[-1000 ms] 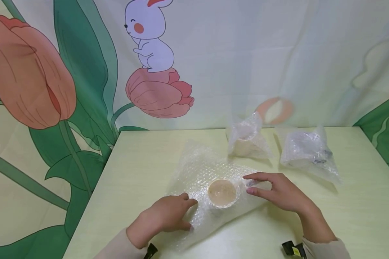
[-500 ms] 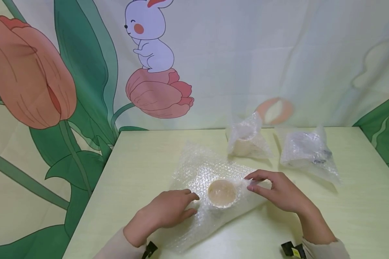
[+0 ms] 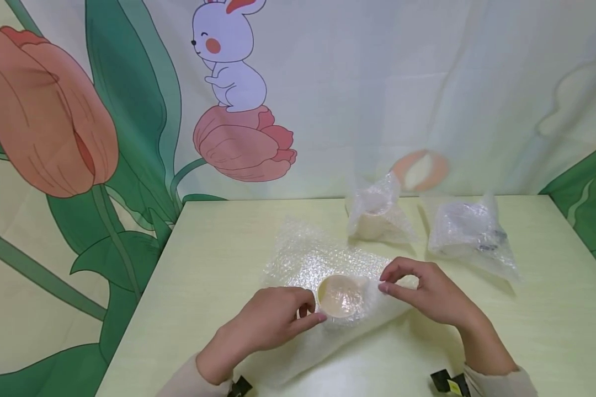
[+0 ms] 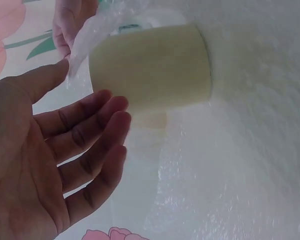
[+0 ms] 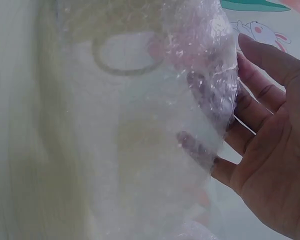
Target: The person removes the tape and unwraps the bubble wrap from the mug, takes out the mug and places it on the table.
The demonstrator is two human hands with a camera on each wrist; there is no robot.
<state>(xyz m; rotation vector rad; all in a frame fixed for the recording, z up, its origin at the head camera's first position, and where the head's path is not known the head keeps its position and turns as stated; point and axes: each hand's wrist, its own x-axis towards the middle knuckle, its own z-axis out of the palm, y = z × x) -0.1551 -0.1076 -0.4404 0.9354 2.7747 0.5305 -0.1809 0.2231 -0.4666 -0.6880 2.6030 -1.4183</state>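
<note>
A cream mug (image 3: pixel 339 298) stands on a sheet of bubble wrap (image 3: pixel 308 251), part of its mouth covered by a flap. Its plain side (image 4: pixel 150 70) shows in the left wrist view; a handle (image 5: pixel 127 71) shows through the film in the right wrist view. At the mug's left is my left hand (image 3: pixel 270 317), fingers loosely bent, their tips right at the mug's side, thumb at the film's edge. My right hand (image 3: pixel 429 289) pinches the wrap's edge right of the mug, thumb on one side and fingers behind the film (image 5: pixel 200 100).
Two bubble-wrapped bundles lie toward the back right of the table: one with a cream object (image 3: pixel 377 223) inside, the other a clear, lumpy package (image 3: pixel 469 231). A printed cloth (image 3: pixel 328 110) hangs behind the table (image 3: pixel 218 237).
My left hand has moved right and away from me to the mug, carrying the wrap's front flap up over the rim. My right hand has stayed almost in place, thumb and fingers drawing together.
</note>
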